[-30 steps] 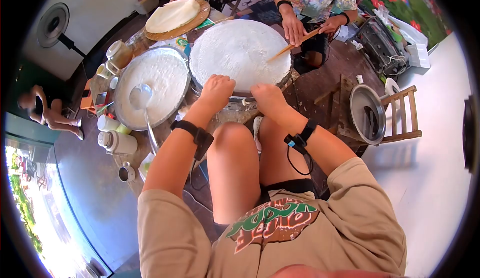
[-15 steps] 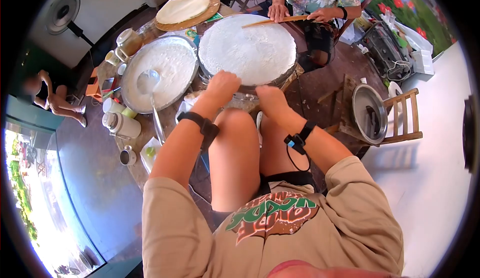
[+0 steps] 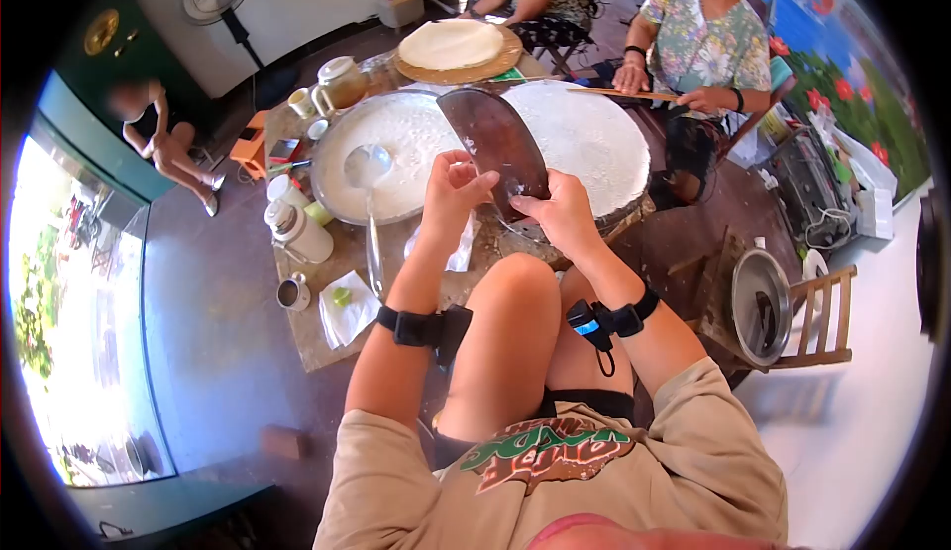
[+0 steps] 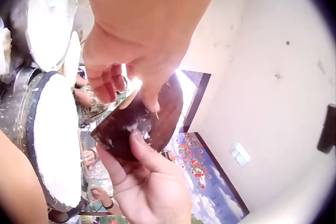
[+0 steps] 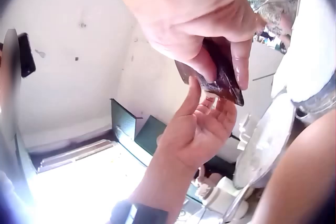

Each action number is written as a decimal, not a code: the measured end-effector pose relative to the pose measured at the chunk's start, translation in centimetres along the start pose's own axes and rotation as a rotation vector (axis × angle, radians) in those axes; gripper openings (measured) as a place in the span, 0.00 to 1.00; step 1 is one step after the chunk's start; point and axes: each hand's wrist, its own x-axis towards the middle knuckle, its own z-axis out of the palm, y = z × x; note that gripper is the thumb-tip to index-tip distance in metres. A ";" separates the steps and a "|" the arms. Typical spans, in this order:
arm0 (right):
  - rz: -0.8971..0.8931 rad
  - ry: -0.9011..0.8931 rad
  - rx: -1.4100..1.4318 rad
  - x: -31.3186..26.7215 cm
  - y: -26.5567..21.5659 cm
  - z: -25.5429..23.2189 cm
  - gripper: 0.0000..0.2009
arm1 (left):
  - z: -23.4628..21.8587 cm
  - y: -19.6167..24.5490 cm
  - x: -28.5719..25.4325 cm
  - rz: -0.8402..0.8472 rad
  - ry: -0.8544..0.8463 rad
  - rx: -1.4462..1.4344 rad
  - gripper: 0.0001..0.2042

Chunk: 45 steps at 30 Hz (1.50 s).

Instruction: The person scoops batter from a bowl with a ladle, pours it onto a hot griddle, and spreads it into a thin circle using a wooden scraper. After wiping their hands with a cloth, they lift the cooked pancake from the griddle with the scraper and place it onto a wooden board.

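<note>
A dark brown half-moon scraper (image 3: 500,144) stands tilted up before my chest, with white smears near its lower end. My right hand (image 3: 563,215) grips that end, thumb on the near face (image 4: 139,140). My left hand (image 3: 451,191) is at the scraper's left side. Its thumb touches the smeared face, while the other fingers are loosely bent and apart from it in the left wrist view. Behind the scraper lies a round griddle (image 3: 594,149) coated in white batter. To its left is a wide basin (image 3: 332,188) of batter with a ladle (image 3: 369,165) in it.
Across the griddle a person (image 3: 708,40) holds a long wooden stick (image 3: 634,93). A pale flat sheet lies on a woven tray (image 3: 510,59) at the back. A thermos (image 3: 297,233) and metal mug (image 3: 293,292) stand left. A metal bowl (image 3: 761,307) sits right on a chair.
Both my hands have come up from the griddle's near edge, raising the scraper into view. The other person's stick has swung to the griddle's far edge. The head view has shifted.
</note>
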 end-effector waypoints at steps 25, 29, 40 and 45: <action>0.096 0.239 0.396 -3.3 2.0 -9.6 0.13 | -10.2 -6.1 -4.4 -0.066 0.346 0.555 0.12; 0.099 0.318 0.358 -4.8 3.0 -11.1 0.17 | -8.2 -8.7 -1.6 -0.067 0.215 0.662 0.12; -0.070 0.415 -0.573 -4.6 5.3 -16.8 0.13 | -0.5 -3.1 2.5 0.283 -0.009 0.920 0.29; -0.405 0.067 -0.804 0.6 7.4 -15.6 0.07 | 8.7 -0.3 3.0 0.521 -0.497 1.093 0.36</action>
